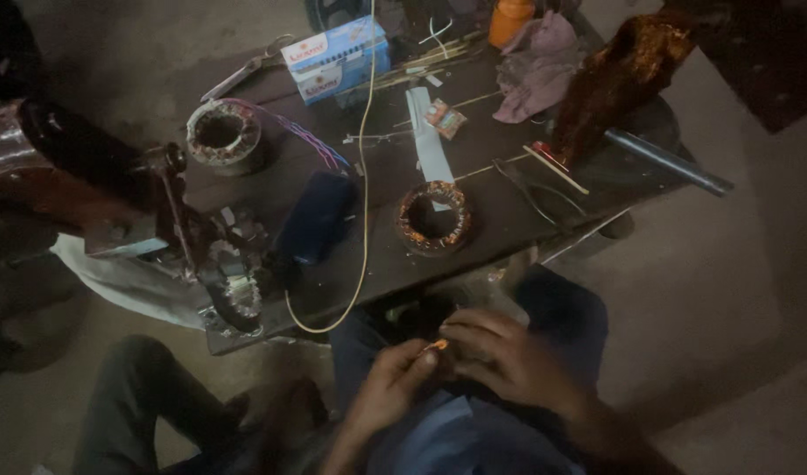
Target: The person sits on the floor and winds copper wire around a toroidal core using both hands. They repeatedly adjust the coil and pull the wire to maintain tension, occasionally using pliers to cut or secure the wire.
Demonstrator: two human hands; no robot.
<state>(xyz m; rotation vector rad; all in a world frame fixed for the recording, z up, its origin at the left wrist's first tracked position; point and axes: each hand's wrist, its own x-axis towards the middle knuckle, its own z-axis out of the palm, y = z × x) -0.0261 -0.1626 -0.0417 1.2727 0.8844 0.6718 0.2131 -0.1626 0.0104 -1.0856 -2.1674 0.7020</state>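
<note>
On the table point(509, 211) we see a wound ring point(433, 217) near the front edge, another ring point(224, 133) toward the left edge, a box point(337, 58) at the back edge, and what may be a cloth point(535, 66) near the back right corner.

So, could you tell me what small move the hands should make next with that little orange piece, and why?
Probably raise the small orange piece toward the wound ring on the table. Both the left hand and right hand pinch it low over the lap, in dim light, so what it is can't be told.
</note>
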